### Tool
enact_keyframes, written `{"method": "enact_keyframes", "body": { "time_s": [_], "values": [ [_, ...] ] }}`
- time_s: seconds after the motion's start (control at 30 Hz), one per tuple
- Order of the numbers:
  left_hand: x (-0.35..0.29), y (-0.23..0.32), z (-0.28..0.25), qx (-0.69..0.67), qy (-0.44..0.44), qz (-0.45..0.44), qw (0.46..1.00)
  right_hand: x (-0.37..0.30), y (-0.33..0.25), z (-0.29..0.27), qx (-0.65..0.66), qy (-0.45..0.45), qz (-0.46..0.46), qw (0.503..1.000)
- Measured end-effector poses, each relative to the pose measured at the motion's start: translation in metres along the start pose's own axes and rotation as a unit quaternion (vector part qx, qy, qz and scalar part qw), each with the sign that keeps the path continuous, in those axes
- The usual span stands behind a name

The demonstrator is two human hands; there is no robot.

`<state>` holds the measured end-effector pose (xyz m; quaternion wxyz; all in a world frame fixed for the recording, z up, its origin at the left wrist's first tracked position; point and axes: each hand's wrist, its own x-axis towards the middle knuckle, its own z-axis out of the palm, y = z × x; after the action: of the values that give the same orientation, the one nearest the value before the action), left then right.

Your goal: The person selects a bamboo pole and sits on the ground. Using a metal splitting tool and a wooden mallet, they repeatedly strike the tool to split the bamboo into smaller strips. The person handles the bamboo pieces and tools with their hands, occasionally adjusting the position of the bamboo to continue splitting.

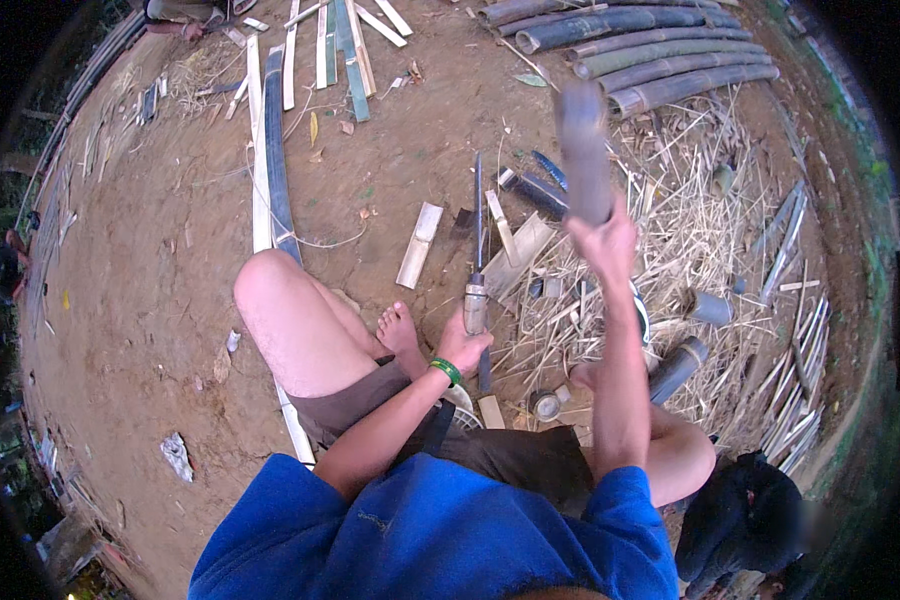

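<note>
My left hand (467, 345) is closed around the wooden handle of a long, narrow-bladed knife (479, 220). The dark blade points away from me. A dark strip (485, 372) shows just below that hand; whether it is held too, I cannot tell. In my right hand (607, 243) is a thick grey-brown wooden club (583, 150), raised and smeared by motion, to the right of the blade. Between the knife and the club lie a dark bamboo piece (535, 190) and a flat split piece (523, 255). Left of the blade rests a short split bamboo piece (420, 245).
Pale shavings (680, 220) cover the ground on the right, with short bamboo tubes (710, 307) among them. Bamboo poles (660, 55) lie far right; long split strips (275, 150) lie ahead and left. Part of another person (185, 15) shows far left. Dark cloth (745, 520) lies near right.
</note>
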<state>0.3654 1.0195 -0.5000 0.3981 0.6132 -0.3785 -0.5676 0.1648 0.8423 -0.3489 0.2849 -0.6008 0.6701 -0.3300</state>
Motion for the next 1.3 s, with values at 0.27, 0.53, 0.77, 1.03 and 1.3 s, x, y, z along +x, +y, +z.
{"method": "enact_keyframes", "body": {
  "time_s": [0.27,0.53,0.77,1.03,1.3],
  "values": [
    [0.007,-0.003,0.010,0.033,0.008,-0.017,0.999,-0.034,0.009,0.035,-0.226,-0.124,-0.066,0.964],
    [0.017,-0.006,0.005,0.053,0.013,-0.039,0.998,-0.053,-0.046,0.025,0.287,0.198,-0.229,0.909],
    [0.022,-0.022,0.006,0.257,0.085,-0.011,0.963,-0.045,0.033,-0.004,-0.207,-0.066,-0.032,0.976],
    [0.118,0.122,-0.112,0.582,-0.037,-0.020,0.812,-0.042,-0.140,-0.097,0.077,0.172,-0.150,0.970],
    [0.154,0.097,-0.167,0.579,-0.082,0.032,0.810,-0.072,-0.045,0.031,0.199,0.214,-0.104,0.951]
  ]
}}
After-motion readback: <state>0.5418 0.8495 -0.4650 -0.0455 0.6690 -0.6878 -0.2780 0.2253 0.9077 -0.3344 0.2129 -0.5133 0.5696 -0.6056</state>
